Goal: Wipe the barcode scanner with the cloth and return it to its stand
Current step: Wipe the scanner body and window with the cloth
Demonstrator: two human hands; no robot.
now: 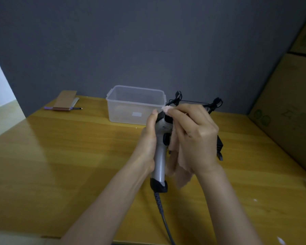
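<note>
I hold a grey barcode scanner (159,161) with a black base and a dark cable (163,216) above the wooden table (60,156). My left hand (148,142) grips its handle from the left. My right hand (193,138) holds a pale pink cloth (183,177) against the scanner's head and right side; a cloth corner pokes out above my fingers. The black wire stand (214,103) sits behind my right hand, mostly hidden by it.
A clear plastic box (136,105) stands at the back middle of the table. A brown notebook with a pen (65,101) lies at the back left. Cardboard boxes (290,110) rise along the right edge. A grey wall stands behind.
</note>
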